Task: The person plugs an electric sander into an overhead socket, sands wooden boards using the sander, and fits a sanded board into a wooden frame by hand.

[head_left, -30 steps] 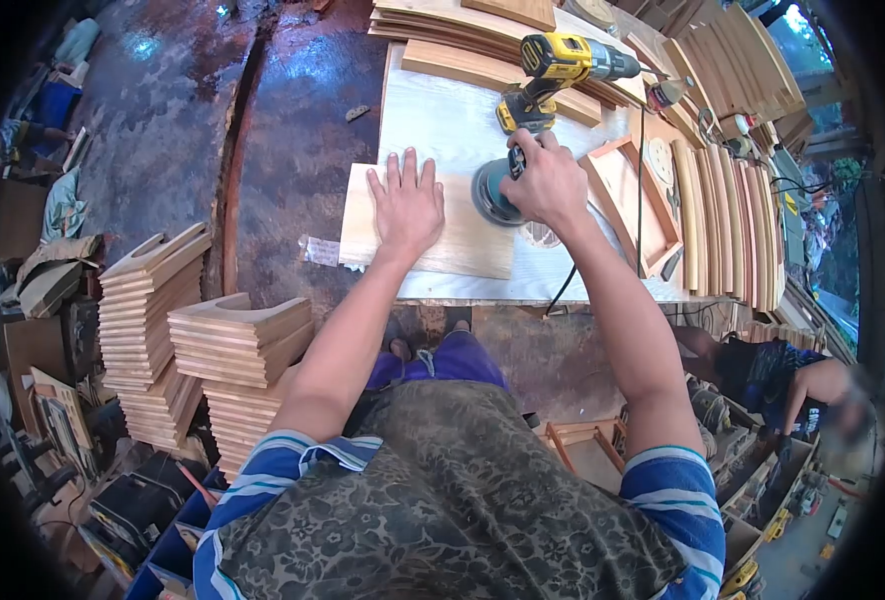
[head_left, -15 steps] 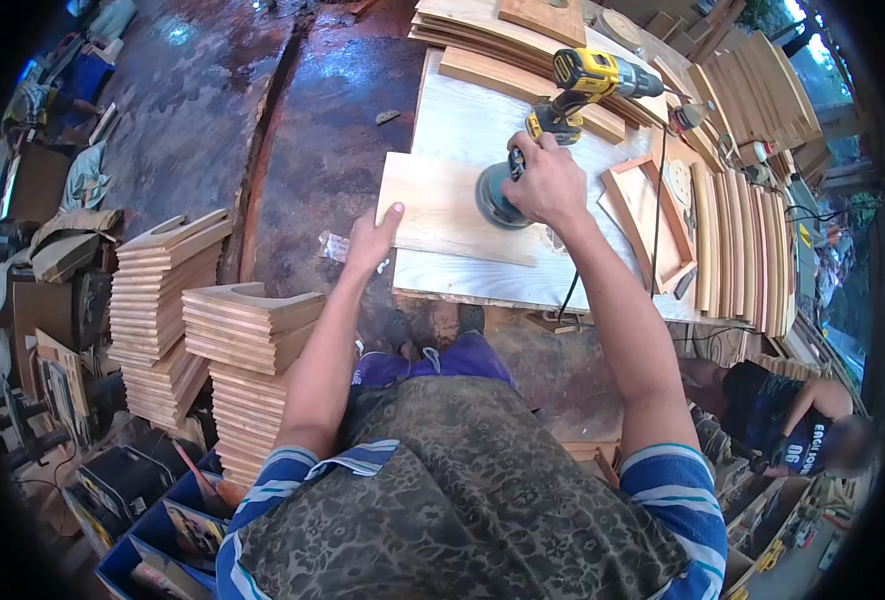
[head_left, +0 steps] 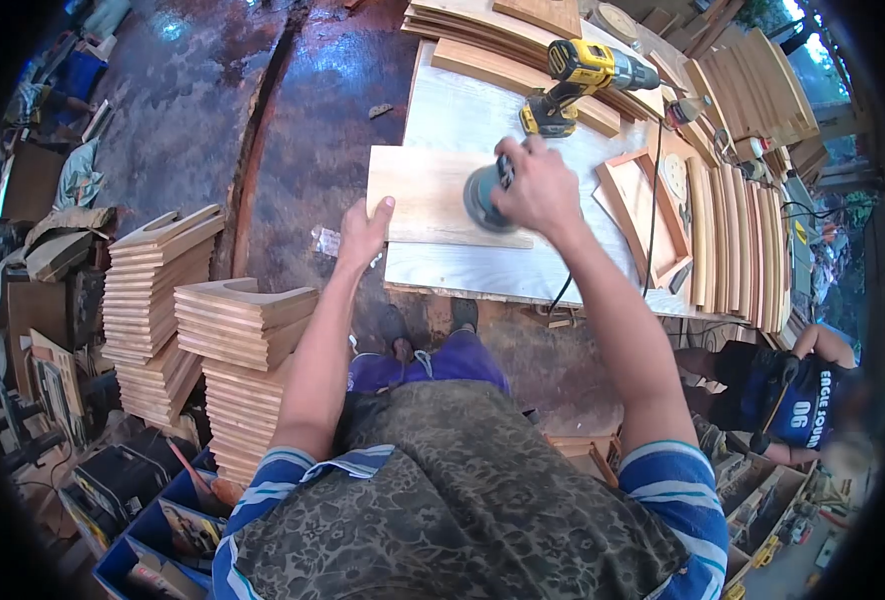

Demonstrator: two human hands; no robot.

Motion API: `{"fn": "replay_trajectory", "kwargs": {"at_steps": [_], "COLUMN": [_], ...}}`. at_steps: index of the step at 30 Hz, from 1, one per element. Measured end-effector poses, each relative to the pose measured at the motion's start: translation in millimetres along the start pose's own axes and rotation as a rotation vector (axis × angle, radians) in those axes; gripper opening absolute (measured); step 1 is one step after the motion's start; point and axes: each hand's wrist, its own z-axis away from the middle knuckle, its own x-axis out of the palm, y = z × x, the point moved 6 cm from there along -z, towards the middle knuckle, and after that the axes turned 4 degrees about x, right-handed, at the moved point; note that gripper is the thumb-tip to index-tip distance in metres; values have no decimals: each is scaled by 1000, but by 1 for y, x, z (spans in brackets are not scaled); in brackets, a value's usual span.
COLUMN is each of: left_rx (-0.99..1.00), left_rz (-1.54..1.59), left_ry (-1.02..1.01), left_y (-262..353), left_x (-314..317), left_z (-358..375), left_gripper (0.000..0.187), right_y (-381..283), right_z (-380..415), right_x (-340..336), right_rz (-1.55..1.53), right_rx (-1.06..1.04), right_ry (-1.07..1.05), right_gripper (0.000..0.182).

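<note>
A flat pale wooden board (head_left: 425, 196) lies on the light work surface (head_left: 453, 266). My left hand (head_left: 365, 234) grips its left end, thumb on top and fingers down over the edge. On the board's right part sits a teal-and-black handheld power sander (head_left: 482, 198), slightly blurred. My right hand (head_left: 545, 192) is wrapped over the top of the sander, pressing it flat on the wood. Just beyond that hand a yellow-and-black cordless drill (head_left: 585, 68) stands on its battery.
Boards (head_left: 483, 55) are stacked behind the drill. A shallow wooden frame (head_left: 623, 188) and a row of wooden strips (head_left: 738, 235) lie to the right. Stacks of cut-out wooden pieces (head_left: 248, 335) stand at left. Another person (head_left: 798, 400) works at lower right; a cord (head_left: 655, 220) crosses the table.
My right hand and the sander have moved a little left along the board. My left hand keeps its hold on the board's end. The other person's arms have shifted.
</note>
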Motion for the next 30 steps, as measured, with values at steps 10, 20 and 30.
{"fn": "replay_trajectory", "kwargs": {"at_steps": [10, 20, 30], "left_rx": [2, -33, -10], "left_rz": [100, 153, 165], "left_ry": [-68, -73, -62], "left_y": [-25, -45, -29], "left_x": [-7, -12, -13], "left_z": [4, 11, 13], "left_gripper": [58, 58, 54], "right_y": [-46, 32, -14], "right_z": [2, -7, 43], "right_x": [8, -4, 5], "right_rz": [-86, -17, -14], "right_rx": [21, 234, 136], "right_ry": [-3, 51, 19], "right_gripper": [46, 46, 46]}}
